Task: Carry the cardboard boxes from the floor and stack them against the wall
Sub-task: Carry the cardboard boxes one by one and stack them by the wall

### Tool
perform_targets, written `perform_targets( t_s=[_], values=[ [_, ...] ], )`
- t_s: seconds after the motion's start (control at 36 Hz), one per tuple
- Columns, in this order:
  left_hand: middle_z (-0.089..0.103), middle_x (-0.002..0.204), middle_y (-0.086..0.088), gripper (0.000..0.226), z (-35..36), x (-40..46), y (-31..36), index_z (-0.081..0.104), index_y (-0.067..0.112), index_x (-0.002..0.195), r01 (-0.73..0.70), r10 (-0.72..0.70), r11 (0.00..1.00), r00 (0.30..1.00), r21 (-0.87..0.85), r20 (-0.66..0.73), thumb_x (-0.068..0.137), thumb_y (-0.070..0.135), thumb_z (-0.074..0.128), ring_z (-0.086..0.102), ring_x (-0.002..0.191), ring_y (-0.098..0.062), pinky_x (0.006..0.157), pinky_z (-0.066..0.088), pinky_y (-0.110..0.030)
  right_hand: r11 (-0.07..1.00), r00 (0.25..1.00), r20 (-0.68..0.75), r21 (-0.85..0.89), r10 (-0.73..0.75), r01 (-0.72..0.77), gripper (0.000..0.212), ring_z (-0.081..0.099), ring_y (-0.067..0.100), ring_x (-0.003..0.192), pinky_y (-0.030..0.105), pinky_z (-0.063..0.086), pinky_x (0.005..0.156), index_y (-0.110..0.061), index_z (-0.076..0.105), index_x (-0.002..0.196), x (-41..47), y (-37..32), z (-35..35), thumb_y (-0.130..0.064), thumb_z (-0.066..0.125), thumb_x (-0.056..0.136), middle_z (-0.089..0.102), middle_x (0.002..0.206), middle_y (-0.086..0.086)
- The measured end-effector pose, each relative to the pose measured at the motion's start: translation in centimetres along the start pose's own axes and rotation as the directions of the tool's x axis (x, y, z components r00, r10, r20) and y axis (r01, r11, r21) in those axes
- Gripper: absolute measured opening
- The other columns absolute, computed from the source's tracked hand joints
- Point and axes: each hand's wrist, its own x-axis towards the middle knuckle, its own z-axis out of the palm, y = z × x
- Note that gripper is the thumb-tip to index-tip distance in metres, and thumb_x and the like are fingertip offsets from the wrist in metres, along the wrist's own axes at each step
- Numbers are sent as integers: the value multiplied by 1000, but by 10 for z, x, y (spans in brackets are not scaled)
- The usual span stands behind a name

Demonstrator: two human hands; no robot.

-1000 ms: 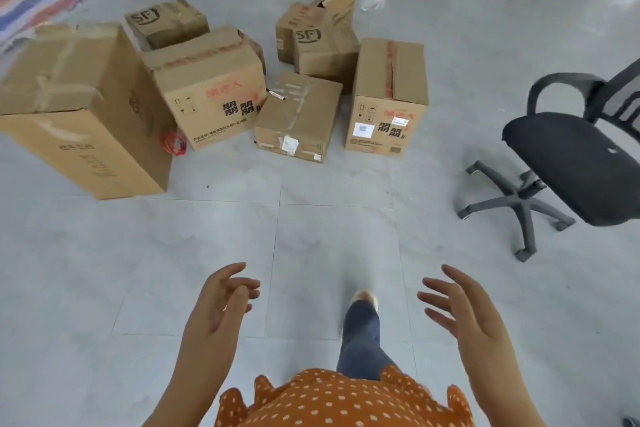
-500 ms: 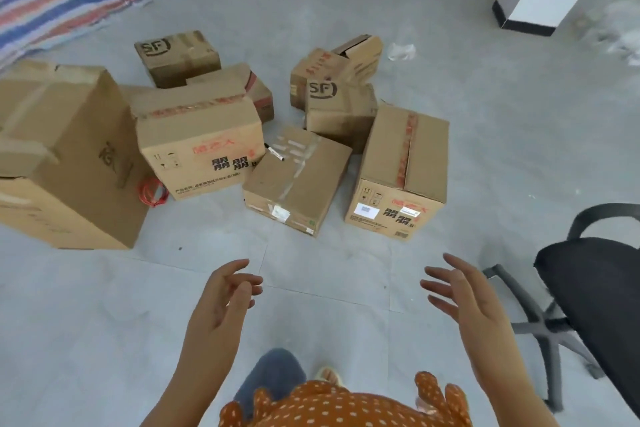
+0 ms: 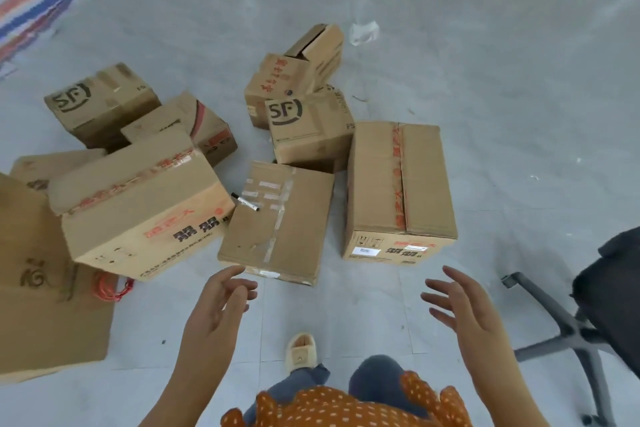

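- Left hand (image 3: 216, 308) and right hand (image 3: 460, 305): both empty, fingers spread, raised over the floor (image 3: 485, 114).
- Nearest target: flat taped box (image 3: 277, 218) at 12 o'clock, just beyond the left fingertips.
- Progress: no stack visible; judged at the start, all boxes left to carry.
- Count: nine cardboard boxes visible on the floor, from 9 to 1 o'clock; one office chair (image 3: 595, 315) at 3 o'clock.
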Motion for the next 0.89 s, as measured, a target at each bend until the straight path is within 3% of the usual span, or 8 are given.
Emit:
perform_targets(
  t_s=[0.11,0.22,0.31,0.39,0.47,0.61,0.75,0.89],
  values=[
    [67,99,4,23,14,49,24,54,29,107,0,-2,999,998,43,58,98,11,42,64,91,-7,84,49,-25,1000,999,-30,-24,-21,20,80,68,4,92,16,55,79,-42,52,110,41,-16,2,-95,44,51,68,102,-16],
    [67,91,14,15,45,91,33,54,35,103,-4,-10,996,988,88,156,97,22,49,62,89,3,83,48,-24,999,996,-84,8,42,-41,30,68,10,94,30,54,88,-35,52,114,84,-21,-12,-54,44,92,67,105,-12],
    [65,92,25,29,80,122,41,56,30,108,-7,-22,992,974,126,224,85,46,50,61,89,3,84,48,-27,998,992,-111,-10,53,-55,50,67,5,93,22,56,82,-38,52,112,121,-18,-32,-74,47,77,67,106,-12],
    [64,92,26,46,120,155,45,56,34,107,9,-46,989,968,148,249,70,59,43,62,90,1,84,48,-25,995,987,-127,20,98,-96,31,67,7,94,28,55,85,-30,52,117,162,-9,-56,-50,45,94,67,112,-3],
    [66,87,21,31,169,190,36,55,35,104,99,-133,984,960,149,245,78,52,52,63,92,-9,86,49,-31,986,980,-113,0,164,-165,45,67,9,93,30,55,87,-31,53,114,211,10,-78,-65,47,85,67,111,-4],
    [63,93,2,21,258,249,5,56,16,117,311,-348,933,907,183,236,99,20,44,61,95,-22,88,48,-38,945,947,-88,-90,308,-316,28,63,17,96,40,48,93,-12,48,126,305,60,-103,-21,36,103,61,120,13],
    [58,113,-6,38,346,305,-57,44,13,135,436,-478,869,861,235,172,99,25,44,51,93,-15,76,39,-26,874,924,-93,-300,371,-382,38,59,19,106,49,45,99,-25,51,120,400,138,-105,-46,42,90,62,108,-6],
    [45,138,5,72,407,352,-141,33,18,144,618,-638,768,758,168,132,85,49,59,45,122,-17,99,35,-32,855,915,-198,-332,351,-400,53,41,18,131,27,29,100,-14,34,144,469,243,-89,-33,48,98,42,144,7]
  ],
)
